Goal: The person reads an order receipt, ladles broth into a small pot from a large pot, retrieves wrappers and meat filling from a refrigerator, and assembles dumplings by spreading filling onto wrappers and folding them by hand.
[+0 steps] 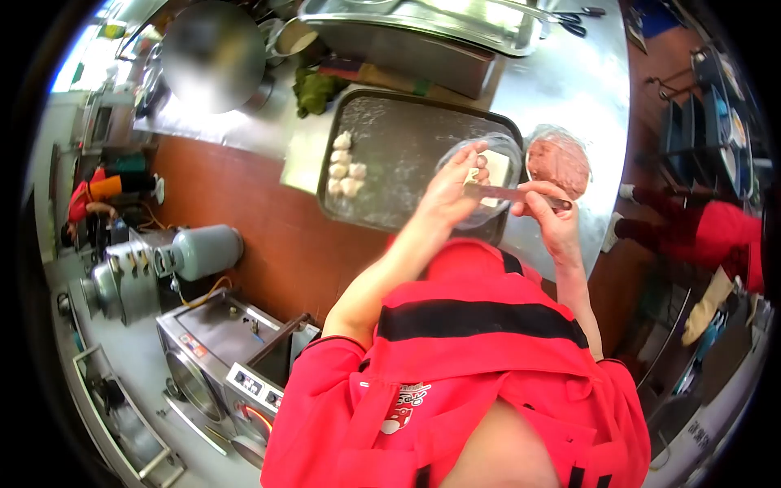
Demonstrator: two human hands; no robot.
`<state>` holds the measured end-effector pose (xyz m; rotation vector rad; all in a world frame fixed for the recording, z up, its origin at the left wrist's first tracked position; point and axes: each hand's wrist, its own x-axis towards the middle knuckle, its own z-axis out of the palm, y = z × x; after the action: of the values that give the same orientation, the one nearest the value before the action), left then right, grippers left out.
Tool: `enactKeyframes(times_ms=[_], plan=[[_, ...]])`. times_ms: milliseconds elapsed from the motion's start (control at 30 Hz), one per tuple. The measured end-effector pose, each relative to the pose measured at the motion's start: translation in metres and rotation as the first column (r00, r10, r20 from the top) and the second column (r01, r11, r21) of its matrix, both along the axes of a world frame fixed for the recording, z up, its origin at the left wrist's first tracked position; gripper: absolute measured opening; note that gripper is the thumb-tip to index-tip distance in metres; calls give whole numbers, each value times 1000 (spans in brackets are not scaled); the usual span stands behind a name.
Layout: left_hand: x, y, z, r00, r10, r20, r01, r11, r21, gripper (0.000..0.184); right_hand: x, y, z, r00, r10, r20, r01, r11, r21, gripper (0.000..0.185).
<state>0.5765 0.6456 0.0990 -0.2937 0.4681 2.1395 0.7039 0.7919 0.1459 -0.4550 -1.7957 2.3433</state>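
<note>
My left hand is palm-up with curled fingers around a small pale wrapper, partly hidden by the fingers. My right hand grips a flat, narrow spatula, whose far end reaches my left palm. Beneath the hands, pale square wrappers lie in clear plastic at the tray's right end. Beside them stands a bowl of pink minced meat. Several small folded dumplings sit at the left of the dark, floured tray.
Behind the tray are a green cloth, a box and a large metal pan. Scissors lie on the steel table. A grey gas cylinder stands left. Other people are at both sides.
</note>
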Motion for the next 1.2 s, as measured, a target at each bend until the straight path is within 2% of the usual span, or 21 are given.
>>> enactKeyframes(times_ms=[167,300,400,433,467,533,567,600,667,733,767,800,867,900,933,967,1000,1067,1133,1167,1200], plan=[[2,-15,17,995,21,-95,-31,994,-102,18,-16,-11,9,998,-47,-30,52,983,175,17],[-11,-36,-1,893,-227,-388,92,938,-335,15,-23,-17,3,1000,-19,6,18,987,158,15],[-44,-62,9,584,-449,-676,-271,678,-684,15,-16,-10,-1,992,-117,39,115,993,35,14],[-60,-75,6,381,-616,-689,-462,519,-719,14,-10,0,-5,986,-167,28,167,986,12,15],[-78,-91,-2,183,-770,-611,-654,369,-661,13,-6,9,-8,983,-186,15,185,982,36,16],[-100,-123,-39,17,-937,-349,-782,205,-589,13,3,22,-13,972,-235,-5,235,968,89,18],[-103,-137,-42,-96,-967,-235,-836,206,-508,14,6,25,-15,981,-194,-29,196,966,169,21],[-103,-147,-43,-197,-974,-110,-880,225,-419,16,6,26,-11,986,-152,63,138,972,192,22],[-92,-151,-31,-189,-966,-179,-889,246,-387,23,-6,16,-3,968,-75,241,23,977,212,24],[-91,-153,-39,-161,-969,-186,-892,223,-394,20,-30,-8,-4,908,2,418,-181,904,388,18],[-88,-150,-36,-151,-970,-191,-891,217,-398,18,-34,-15,-22,940,69,335,-278,723,633,15],[-85,-148,-33,-132,-972,-194,-895,201,-398,17,-39,-20,-41,949,169,267,-316,469,825,15],[-74,-134,-32,-128,-973,-191,-899,195,-393,17,-47,-31,-50,873,148,464,-487,266,832,22],[-64,-123,-14,-154,-966,-207,-859,234,-455,17,-51,-33,-50,860,132,492,-509,264,819,21],[-55,-116,-16,-114,-932,-344,-764,304,-569,17,-55,-34,-50,846,117,520,-531,260,806,19],[-44,-105,8,-128,-918,-376,-678,358,-642,17,-59,-32,-50,851,135,508,-524,273,806,18],[-29,-102,8,-117,-837,-535,-669,464,-580,16,-61,-29,-50,855,147,498,-519,289,805,17],[-14,-93,16,-45,-755,-654,-590,548,-593,17,-63,-18,-53,873,170,456,-485,379,788,16],[-6,-87,19,310,-652,-692,-309,619,-722,18,-64,-9,-53,898,187,398,-434,521,735,17],[-3,-82,19,477,-596,-646,-147,670,-727,18,-63,-4,-48,930,167,327,-359,601,714,18],[0,-80,7,667,-468,-579,8,782,-623,27,-62,2,-40,926,144,349,-340,721,604,17]])
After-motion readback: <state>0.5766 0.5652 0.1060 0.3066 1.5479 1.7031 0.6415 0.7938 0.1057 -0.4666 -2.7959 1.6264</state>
